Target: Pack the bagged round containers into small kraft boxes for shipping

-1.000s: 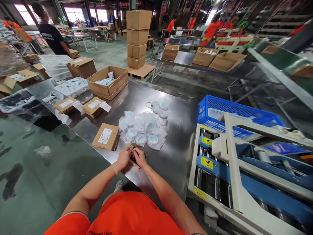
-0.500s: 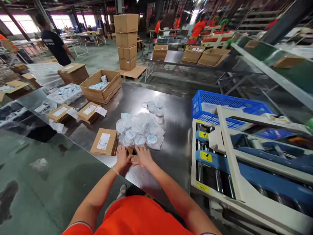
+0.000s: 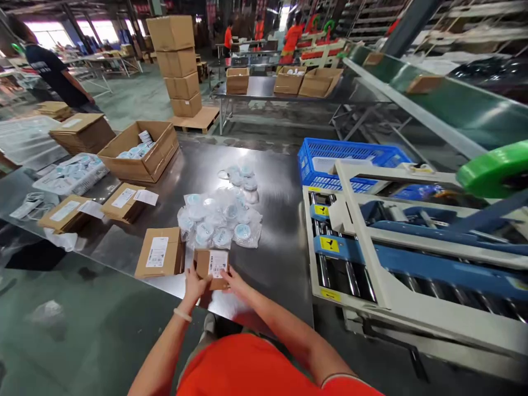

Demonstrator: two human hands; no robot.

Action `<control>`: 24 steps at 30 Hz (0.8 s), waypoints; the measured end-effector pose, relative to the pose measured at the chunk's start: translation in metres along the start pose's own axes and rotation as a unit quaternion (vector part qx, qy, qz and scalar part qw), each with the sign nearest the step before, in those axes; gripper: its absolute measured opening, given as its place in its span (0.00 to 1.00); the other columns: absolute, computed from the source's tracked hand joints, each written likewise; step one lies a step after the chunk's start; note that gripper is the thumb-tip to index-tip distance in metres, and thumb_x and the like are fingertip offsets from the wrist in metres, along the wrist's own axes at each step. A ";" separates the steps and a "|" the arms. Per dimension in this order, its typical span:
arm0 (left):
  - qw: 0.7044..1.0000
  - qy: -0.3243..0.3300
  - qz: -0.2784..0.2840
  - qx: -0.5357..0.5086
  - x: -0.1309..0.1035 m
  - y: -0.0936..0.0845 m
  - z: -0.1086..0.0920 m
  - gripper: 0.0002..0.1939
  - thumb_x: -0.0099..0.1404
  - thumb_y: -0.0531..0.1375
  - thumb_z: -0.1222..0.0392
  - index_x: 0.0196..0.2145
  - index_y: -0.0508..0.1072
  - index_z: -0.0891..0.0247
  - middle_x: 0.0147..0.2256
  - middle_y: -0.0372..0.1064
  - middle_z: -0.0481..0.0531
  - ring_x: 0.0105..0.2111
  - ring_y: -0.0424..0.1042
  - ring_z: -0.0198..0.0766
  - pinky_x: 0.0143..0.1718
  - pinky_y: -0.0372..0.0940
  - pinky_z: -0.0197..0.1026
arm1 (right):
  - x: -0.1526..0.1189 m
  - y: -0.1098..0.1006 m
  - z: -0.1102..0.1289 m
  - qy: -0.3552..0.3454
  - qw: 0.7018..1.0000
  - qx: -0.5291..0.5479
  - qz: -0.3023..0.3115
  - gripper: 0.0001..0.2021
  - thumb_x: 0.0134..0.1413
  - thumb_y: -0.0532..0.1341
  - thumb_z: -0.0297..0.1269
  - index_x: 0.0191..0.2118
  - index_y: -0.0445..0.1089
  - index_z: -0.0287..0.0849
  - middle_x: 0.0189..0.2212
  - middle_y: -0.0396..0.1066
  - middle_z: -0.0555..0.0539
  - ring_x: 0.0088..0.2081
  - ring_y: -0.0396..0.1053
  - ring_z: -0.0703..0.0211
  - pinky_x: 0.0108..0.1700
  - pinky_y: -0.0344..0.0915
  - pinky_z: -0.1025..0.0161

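Note:
A small brown cardboard box (image 3: 203, 268) with a white printed label on top is held near the table's front edge. My left hand (image 3: 193, 287) grips its left side, and my right hand (image 3: 237, 284) has its fingers on the right side, by the label. Just beyond the box lies a heap of round white-and-blue items in clear plastic bags (image 3: 218, 217). To the left sits a stack of flat labelled cardboard pieces (image 3: 159, 253). A few more round items (image 3: 243, 179) lie behind the heap.
On the table's left stand an open carton (image 3: 142, 159), a white basket (image 3: 72, 173) of round items and labelled cardboard stacks (image 3: 124, 202). At right is a roller machine (image 3: 346, 247) with a blue crate (image 3: 305, 162) behind. A person (image 3: 58, 71) stands back left.
The box, mostly hidden behind my hands before, now shows its labelled top. My hands have moved apart to its two sides. The view has turned right.

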State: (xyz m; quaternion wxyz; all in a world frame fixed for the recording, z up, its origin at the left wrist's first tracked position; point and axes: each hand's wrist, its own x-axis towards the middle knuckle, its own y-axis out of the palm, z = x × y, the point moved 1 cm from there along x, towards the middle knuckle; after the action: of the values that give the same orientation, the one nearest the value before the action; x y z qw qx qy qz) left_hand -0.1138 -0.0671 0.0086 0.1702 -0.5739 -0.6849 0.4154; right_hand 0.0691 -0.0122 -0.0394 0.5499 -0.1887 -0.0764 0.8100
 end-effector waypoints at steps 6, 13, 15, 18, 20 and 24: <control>0.968 0.068 -0.014 0.241 -0.014 0.022 -0.044 0.46 0.64 0.63 0.66 0.77 0.56 0.54 0.67 0.64 0.71 0.66 0.62 0.73 0.53 0.72 0.71 | 0.089 -0.076 0.010 0.019 0.977 -0.197 -0.083 0.06 0.60 0.68 0.38 0.39 0.79 0.41 0.44 0.80 0.34 0.55 0.75 0.39 0.58 0.71 0.46; 0.956 0.109 -0.029 0.272 -0.013 0.029 -0.026 0.49 0.62 0.63 0.72 0.78 0.56 0.54 0.68 0.64 0.67 0.66 0.62 0.67 0.61 0.68 0.68 | 0.150 -0.089 0.027 0.021 0.938 -0.332 -0.094 0.24 0.60 0.69 0.33 0.60 0.71 0.33 0.65 0.68 0.19 0.66 0.65 0.28 0.62 0.68 0.34; 0.959 0.127 -0.040 0.248 -0.010 0.029 -0.023 0.48 0.62 0.64 0.71 0.77 0.57 0.57 0.67 0.65 0.66 0.65 0.63 0.64 0.63 0.68 0.64 | 0.145 -0.102 0.027 0.010 0.932 -0.355 -0.077 0.20 0.61 0.66 0.29 0.58 0.72 0.32 0.60 0.73 0.21 0.62 0.70 0.33 0.60 0.70 0.40; 0.966 0.172 -0.036 0.188 -0.003 0.038 -0.030 0.47 0.62 0.68 0.66 0.76 0.59 0.60 0.64 0.67 0.65 0.62 0.65 0.62 0.64 0.66 0.62 | 0.121 -0.133 0.024 -0.009 0.926 -0.375 -0.047 0.19 0.61 0.62 0.23 0.56 0.75 0.36 0.51 0.80 0.32 0.54 0.76 0.43 0.56 0.72 0.50; 0.969 0.212 -0.028 0.126 0.005 0.050 -0.039 0.49 0.59 0.71 0.62 0.75 0.60 0.61 0.63 0.67 0.64 0.62 0.66 0.61 0.65 0.65 0.63 | 0.090 -0.149 0.020 -0.052 0.920 -0.384 -0.049 0.22 0.61 0.59 0.21 0.58 0.75 0.41 0.52 0.81 0.39 0.56 0.75 0.46 0.58 0.70 0.52; 0.962 0.265 -0.055 -0.030 0.021 0.074 -0.052 0.48 0.56 0.74 0.53 0.70 0.64 0.62 0.61 0.69 0.65 0.61 0.68 0.61 0.65 0.65 0.66 | 0.007 -0.150 0.008 -0.312 0.870 -0.369 -0.098 0.24 0.65 0.55 0.22 0.60 0.76 0.48 0.61 0.77 0.44 0.67 0.66 0.44 0.66 0.65 0.45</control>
State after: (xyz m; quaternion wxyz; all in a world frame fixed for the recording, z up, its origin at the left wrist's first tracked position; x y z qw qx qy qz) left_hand -0.0347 -0.0280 -0.0221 0.3511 -0.6297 -0.6581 0.2171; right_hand 0.1930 0.0529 0.0164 0.4639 -0.1066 -0.5557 0.6816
